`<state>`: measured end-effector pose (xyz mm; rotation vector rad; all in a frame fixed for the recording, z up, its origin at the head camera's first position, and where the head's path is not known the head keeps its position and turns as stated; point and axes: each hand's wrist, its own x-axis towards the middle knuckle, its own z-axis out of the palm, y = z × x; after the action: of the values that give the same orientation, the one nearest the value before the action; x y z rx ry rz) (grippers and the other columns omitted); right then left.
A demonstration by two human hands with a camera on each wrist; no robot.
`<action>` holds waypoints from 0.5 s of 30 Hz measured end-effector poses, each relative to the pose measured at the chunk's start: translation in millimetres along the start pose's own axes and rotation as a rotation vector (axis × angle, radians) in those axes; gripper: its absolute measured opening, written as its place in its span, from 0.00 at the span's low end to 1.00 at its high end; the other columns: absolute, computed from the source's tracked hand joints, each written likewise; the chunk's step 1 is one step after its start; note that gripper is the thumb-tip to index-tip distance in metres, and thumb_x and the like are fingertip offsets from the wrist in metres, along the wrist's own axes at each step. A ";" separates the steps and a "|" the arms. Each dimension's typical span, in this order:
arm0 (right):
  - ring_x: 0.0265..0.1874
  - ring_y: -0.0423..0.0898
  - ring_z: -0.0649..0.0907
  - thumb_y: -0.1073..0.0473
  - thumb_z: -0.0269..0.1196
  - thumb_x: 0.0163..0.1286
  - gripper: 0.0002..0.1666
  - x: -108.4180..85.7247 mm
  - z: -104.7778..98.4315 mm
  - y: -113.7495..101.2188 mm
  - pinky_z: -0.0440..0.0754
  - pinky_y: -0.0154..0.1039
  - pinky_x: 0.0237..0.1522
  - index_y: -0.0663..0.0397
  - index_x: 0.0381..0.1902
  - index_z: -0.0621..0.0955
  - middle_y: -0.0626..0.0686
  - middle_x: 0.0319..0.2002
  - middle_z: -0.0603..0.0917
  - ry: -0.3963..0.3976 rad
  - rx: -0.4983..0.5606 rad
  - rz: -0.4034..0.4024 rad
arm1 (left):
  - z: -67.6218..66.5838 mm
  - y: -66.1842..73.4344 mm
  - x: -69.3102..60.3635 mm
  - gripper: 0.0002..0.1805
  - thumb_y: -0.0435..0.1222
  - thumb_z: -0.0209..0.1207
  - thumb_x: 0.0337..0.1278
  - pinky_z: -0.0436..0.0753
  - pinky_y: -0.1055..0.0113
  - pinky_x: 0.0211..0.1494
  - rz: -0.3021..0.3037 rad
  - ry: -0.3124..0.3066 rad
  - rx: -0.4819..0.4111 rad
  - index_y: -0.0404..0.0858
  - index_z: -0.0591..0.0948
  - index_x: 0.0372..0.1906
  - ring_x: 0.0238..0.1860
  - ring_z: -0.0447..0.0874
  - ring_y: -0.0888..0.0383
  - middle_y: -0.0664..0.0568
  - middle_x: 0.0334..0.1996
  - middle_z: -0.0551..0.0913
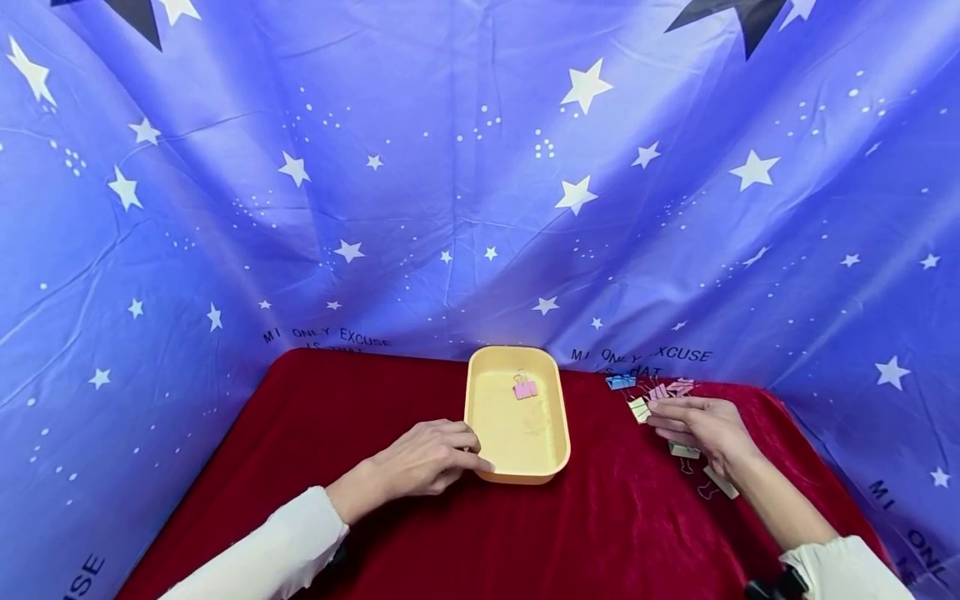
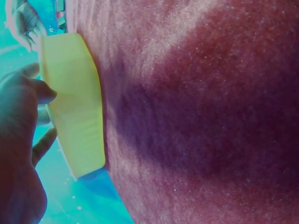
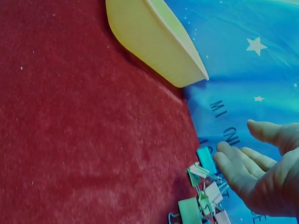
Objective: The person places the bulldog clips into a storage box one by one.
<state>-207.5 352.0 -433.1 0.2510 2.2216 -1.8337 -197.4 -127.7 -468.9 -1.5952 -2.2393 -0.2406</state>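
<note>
Tray (image 1: 517,437) is set on red cloth (image 1: 360,396), btwn the 2 hands, nr the backdrop (image 1: 450,183), which is printed w/ white stars & black lettering. Its rim is gripped at the near L corner by the L hand (image 1: 429,457); fingers are bent over the edge, thumb pressed to the outer wall (L wrist view). In the tray, toward the far end & a bit R of ctr, a pink clip (image 1: 527,390) is seen, wire handles pointed to the far end. R hand (image 1: 708,429) is held at the clip pile, R of the tray; its fingers are loosely extended, thumb spread apart from them (R wrist view). Yellow clip (image 1: 639,410) is right at the fingertips; whether it's touched can't be told. Blue clip (image 1: 621,382) is placed just beyond it; more pink clips (image 1: 681,386) are bunched to its R. Green clip (image 1: 684,451) is seen just below the fingers, & a pale clip (image 1: 723,482) by the R wrist, partly hidden. Both wrists are covered by white sleeves (image 1: 288,537).
</note>
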 end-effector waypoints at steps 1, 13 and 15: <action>0.41 0.35 0.96 0.57 0.69 0.83 0.25 -1.2 -2.8 0.3 0.92 0.33 0.33 0.64 0.70 0.85 0.49 0.47 0.98 0.000 -0.015 0.004 | 0.0 0.0 0.1 0.25 0.28 0.72 0.60 0.84 0.73 0.53 0.000 0.001 0.000 0.58 0.94 0.56 0.51 0.86 0.64 0.64 0.42 0.86; 0.44 0.38 0.97 0.66 0.63 0.85 0.15 -14.7 -31.3 6.7 0.94 0.41 0.53 0.64 0.62 0.90 0.50 0.48 0.97 -0.006 -0.005 -0.015 | -0.8 1.1 1.1 0.23 0.29 0.71 0.62 0.85 0.72 0.52 -0.018 -0.012 -0.005 0.58 0.95 0.55 0.51 0.87 0.65 0.64 0.42 0.87; 0.44 0.37 0.97 0.61 0.67 0.84 0.15 -17.7 -35.0 7.1 0.94 0.39 0.53 0.61 0.62 0.90 0.49 0.47 0.97 0.001 -0.013 0.010 | -1.2 1.3 1.4 0.23 0.29 0.71 0.62 0.85 0.72 0.53 -0.021 -0.015 -0.007 0.58 0.95 0.55 0.51 0.87 0.64 0.64 0.42 0.87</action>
<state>-191.4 388.1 -428.4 0.2594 2.2280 -1.8143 -196.3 -126.4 -467.4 -1.5832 -2.2695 -0.2438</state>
